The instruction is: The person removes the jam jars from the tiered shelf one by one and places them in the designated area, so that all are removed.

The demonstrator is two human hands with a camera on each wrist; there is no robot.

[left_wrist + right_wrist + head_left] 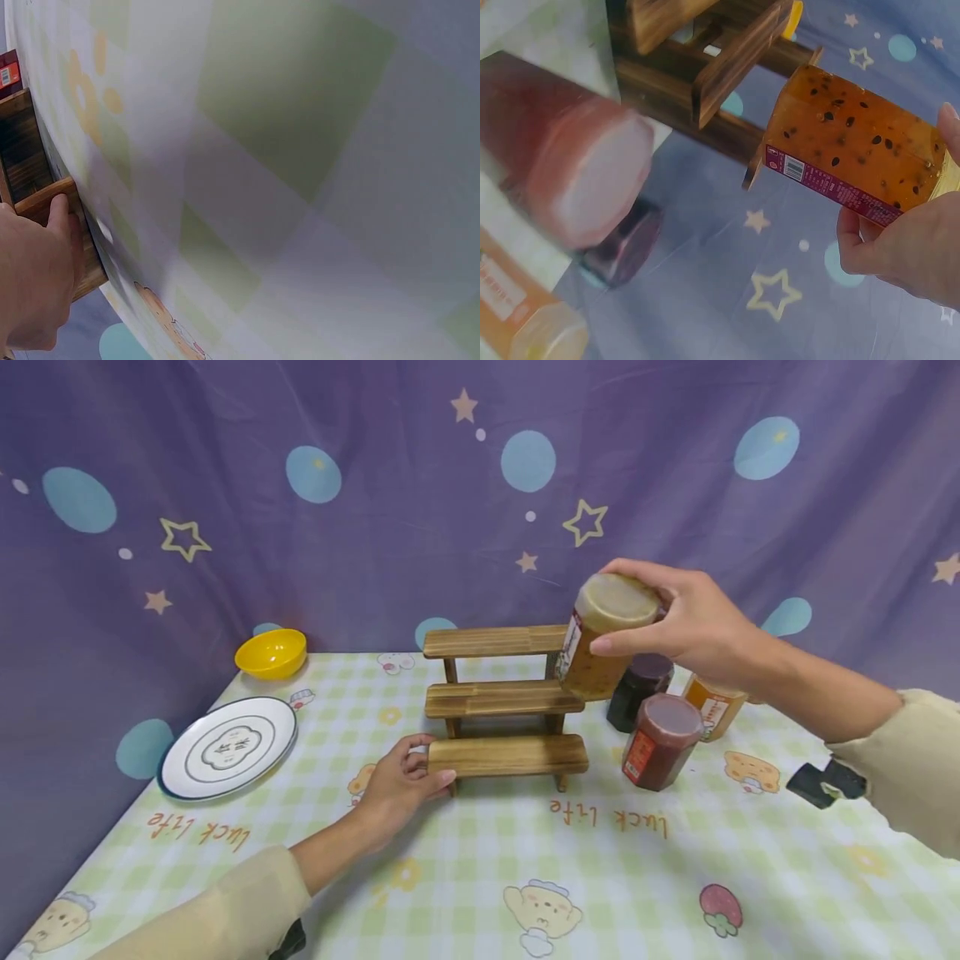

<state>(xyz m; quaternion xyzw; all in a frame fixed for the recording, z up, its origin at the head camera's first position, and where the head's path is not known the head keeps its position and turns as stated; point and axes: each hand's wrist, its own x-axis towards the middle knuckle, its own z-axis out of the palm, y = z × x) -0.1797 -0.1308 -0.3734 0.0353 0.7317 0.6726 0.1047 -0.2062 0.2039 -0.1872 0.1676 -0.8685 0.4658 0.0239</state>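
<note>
My right hand (701, 614) grips a jar (596, 664) near its pale lid, thumb on one side and fingers on the other. The jar is tilted in the air at the right end of a three-step wooden shelf stand (506, 756). In the right wrist view, the jar (855, 142) shows orange contents with dark seeds and a purple label; its base is close to the top step, and I cannot tell whether they touch. Low at the left, my left hand (390, 789) holds the left end of the bottom step, thumb in front; the left wrist view partly shows this hand (37, 274).
To the right of the stand are a red jar (663, 743), a dark jar (637, 693) behind it and an orange jar (716, 706). At the left lie a white plate (273, 735) and a yellow bowl (272, 654). A purple curtain (405, 527) hangs behind the checkered tablecloth (450, 877).
</note>
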